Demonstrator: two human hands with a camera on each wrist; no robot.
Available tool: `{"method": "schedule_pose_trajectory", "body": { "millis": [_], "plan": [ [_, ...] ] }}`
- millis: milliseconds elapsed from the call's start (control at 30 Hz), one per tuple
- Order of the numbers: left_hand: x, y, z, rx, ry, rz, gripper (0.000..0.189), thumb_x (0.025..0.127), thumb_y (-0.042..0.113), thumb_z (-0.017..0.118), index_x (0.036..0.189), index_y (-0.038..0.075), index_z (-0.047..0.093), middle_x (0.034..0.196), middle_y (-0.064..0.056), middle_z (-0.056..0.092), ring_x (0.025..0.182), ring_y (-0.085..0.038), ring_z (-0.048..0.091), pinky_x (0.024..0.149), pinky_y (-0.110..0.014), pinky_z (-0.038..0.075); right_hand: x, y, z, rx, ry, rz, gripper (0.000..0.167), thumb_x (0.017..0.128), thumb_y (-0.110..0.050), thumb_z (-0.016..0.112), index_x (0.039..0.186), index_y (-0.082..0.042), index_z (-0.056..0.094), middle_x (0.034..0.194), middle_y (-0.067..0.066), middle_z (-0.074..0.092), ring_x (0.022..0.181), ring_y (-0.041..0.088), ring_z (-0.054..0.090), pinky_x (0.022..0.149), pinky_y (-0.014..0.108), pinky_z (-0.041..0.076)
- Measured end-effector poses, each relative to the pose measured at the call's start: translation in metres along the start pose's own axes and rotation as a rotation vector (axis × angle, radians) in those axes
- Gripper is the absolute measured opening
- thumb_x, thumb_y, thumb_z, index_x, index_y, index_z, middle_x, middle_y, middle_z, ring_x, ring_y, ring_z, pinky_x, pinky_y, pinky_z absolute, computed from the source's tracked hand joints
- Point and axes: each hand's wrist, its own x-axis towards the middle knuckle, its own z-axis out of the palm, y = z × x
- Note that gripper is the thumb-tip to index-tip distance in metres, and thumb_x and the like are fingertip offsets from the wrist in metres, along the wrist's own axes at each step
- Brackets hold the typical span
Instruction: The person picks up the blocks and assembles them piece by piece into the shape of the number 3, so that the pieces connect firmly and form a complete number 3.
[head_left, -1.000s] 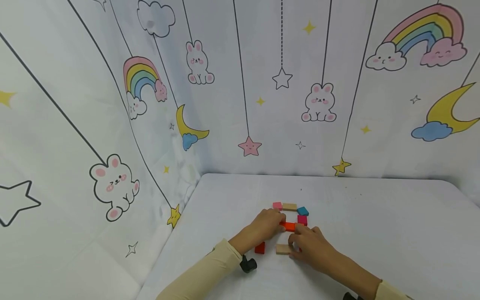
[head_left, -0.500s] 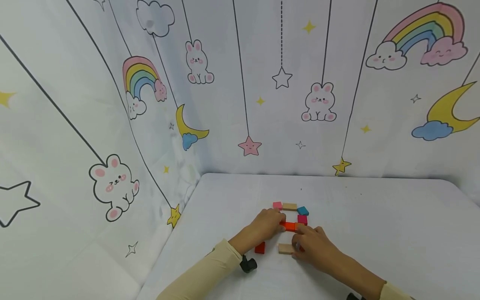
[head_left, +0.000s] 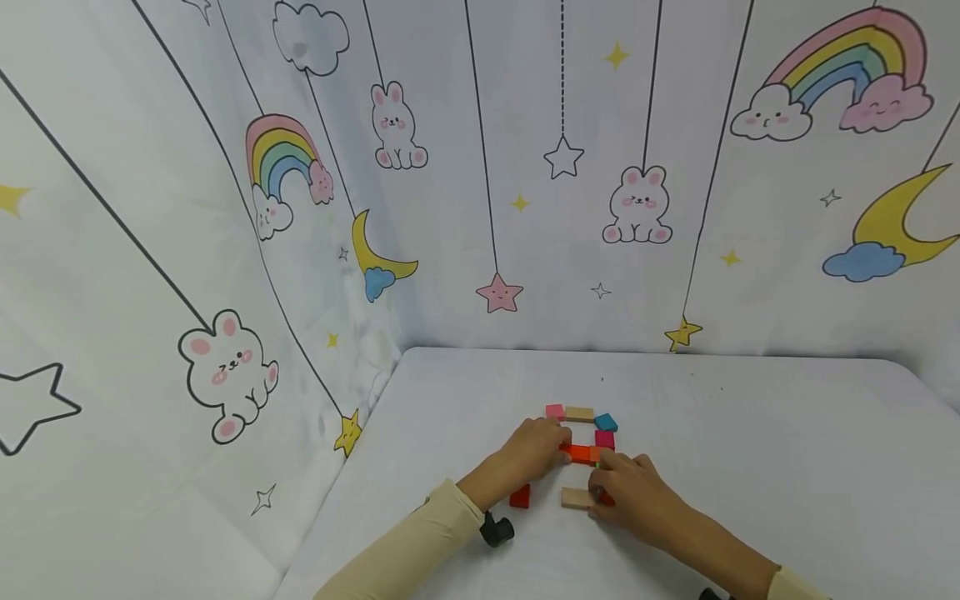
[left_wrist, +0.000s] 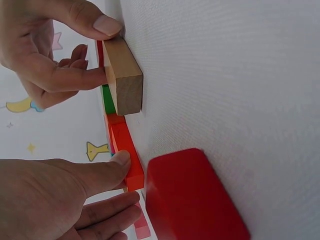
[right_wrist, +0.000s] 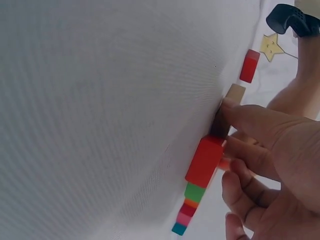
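My right hand (head_left: 637, 493) pinches a plain wooden block (left_wrist: 127, 82) lying on the white table, thumb on one long side and fingertip on the other. In the right wrist view, the wooden block's end meets a red block (right_wrist: 205, 161), with a green block (right_wrist: 194, 192) beyond it. My left hand (head_left: 528, 454) pinches the end of an orange-red block (left_wrist: 126, 150) between thumb and fingers. Another orange block (head_left: 597, 455) adjoins it on the right. Nearer the left forearm lies a separate red block (head_left: 520, 497).
Farther back, a pink block (head_left: 555, 412), a second wooden block (head_left: 580, 414), a teal block (head_left: 606, 422) and a crimson block (head_left: 604, 439) form a curved line. A white cloth (head_left: 450, 208) with cartoon drawings hangs behind the table (head_left: 750, 467).
My right hand has slid the wooden block a short way to the right, toward the red block. The left hand stays in place on the orange-red block.
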Motion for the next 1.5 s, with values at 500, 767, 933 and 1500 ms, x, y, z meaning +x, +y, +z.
{"method": "schedule_pose_trajectory", "body": {
  "millis": [500, 767, 933, 1500],
  "plan": [
    [-0.0011, 0.0003, 0.0014, -0.008, 0.009, 0.003, 0.024, 0.097, 0.035, 0.078, 0.116, 0.021, 0.075, 0.101, 0.007, 0.069, 0.088, -0.008, 0.057, 0.086, -0.022, 0.05, -0.0029, 0.0027, 0.002, -0.001, 0.016, 0.003, 0.031, 0.074, -0.041, 0.096, 0.091, -0.026, 0.075, 0.091, -0.01, 0.052, 0.095, 0.012, 0.058, 0.084, 0.048, 0.046],
    [-0.0001, 0.0, 0.0018, -0.007, 0.01, 0.0, 0.024, 0.097, 0.036, 0.077, 0.117, 0.021, 0.075, 0.1, 0.007, 0.07, 0.087, -0.008, 0.057, 0.085, -0.022, 0.05, -0.0027, 0.0031, 0.0033, 0.0, -0.003, 0.009, 0.028, 0.075, -0.038, 0.096, 0.09, -0.026, 0.075, 0.09, -0.01, 0.052, 0.094, 0.013, 0.057, 0.085, 0.048, 0.045],
    [-0.0002, -0.0002, 0.0009, -0.012, 0.014, 0.0, 0.025, 0.097, 0.035, 0.077, 0.117, 0.021, 0.076, 0.1, 0.007, 0.07, 0.087, -0.008, 0.057, 0.084, -0.021, 0.05, -0.0016, 0.0018, 0.0026, 0.003, -0.019, 0.025, 0.027, 0.075, -0.036, 0.096, 0.09, -0.027, 0.075, 0.089, -0.01, 0.052, 0.094, 0.013, 0.058, 0.086, 0.049, 0.045],
    [0.0002, -0.0017, 0.0014, -0.03, -0.001, -0.008, 0.025, 0.098, 0.035, 0.077, 0.118, 0.021, 0.075, 0.102, 0.005, 0.069, 0.088, -0.008, 0.057, 0.085, -0.021, 0.05, -0.0044, 0.0041, 0.001, 0.005, 0.0, 0.003, 0.03, 0.075, -0.037, 0.096, 0.093, -0.028, 0.074, 0.091, -0.009, 0.052, 0.095, 0.013, 0.057, 0.086, 0.05, 0.047]
  ]
}}
